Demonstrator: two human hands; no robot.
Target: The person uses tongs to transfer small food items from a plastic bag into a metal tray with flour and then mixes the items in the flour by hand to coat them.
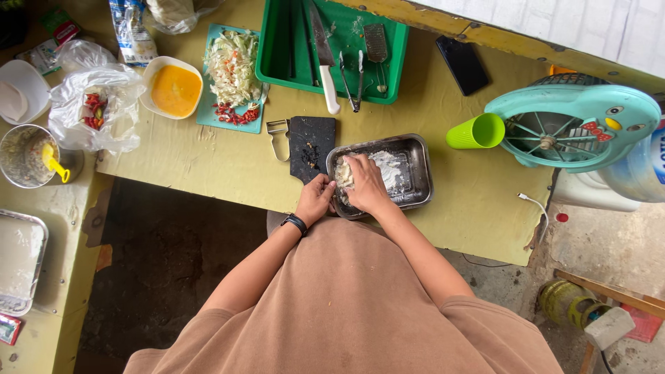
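Metal tray (415, 181) dusted with white flour, near the front edge of a yellow-green table (450, 221), straight ahead of the person. Inside the tray, at its left end, a pale floured piece of food (342, 173) — probably meat or fish, too coated to tell. Right hand (366, 183) palm down on that piece, fingers curled over it and pressing it into the flour. Left hand (316, 199) at the tray's near left corner, fingers bent around the rim, a black wristband (295, 223) on the wrist.

Just left of the tray, touching it or nearly so, a small black cutting board (312, 142) with a few scraps on it, and a metal peeler (278, 137) at the board's left edge. Farther back, a green plastic tray (277, 62) holding a white-handled knife (324, 59), tongs (352, 79) and a grater (377, 45). Left of that, a teal board (211, 114) heaped with shredded cabbage (233, 66) and red chilli slices (237, 114), then a white dish of beaten egg (176, 90). To the right — a lime green cup (476, 131) on its side against a turquoise fan (575, 125), and a dark phone (463, 64) near the far edge.
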